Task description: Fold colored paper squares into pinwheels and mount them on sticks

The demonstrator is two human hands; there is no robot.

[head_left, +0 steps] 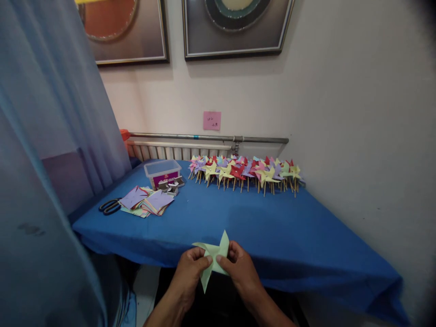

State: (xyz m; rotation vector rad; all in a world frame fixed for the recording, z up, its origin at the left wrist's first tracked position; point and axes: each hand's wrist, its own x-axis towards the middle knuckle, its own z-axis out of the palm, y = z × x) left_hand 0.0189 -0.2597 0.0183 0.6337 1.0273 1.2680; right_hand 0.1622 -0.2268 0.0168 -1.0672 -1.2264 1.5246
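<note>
A pale green paper pinwheel (214,251) is held between my two hands, just in front of the table's near edge. My left hand (190,271) pinches its left side, thumb pressed on the folded paper near the middle. On the other side my right hand (241,268) grips the paper, its thumb also close to the centre. Pointed blades stick out at the top, left and bottom. Whether a pin sits at the centre cannot be made out. Both hands have their fingers closed on the paper.
Many finished pinwheels (238,171) on sticks stand at the back of the blue-covered table (204,218). At left are cut paper squares (158,201), black-handled scissors (110,206), a clear plastic tub (162,169) and small metallic boxes (172,186). A blue curtain (51,136) hangs left.
</note>
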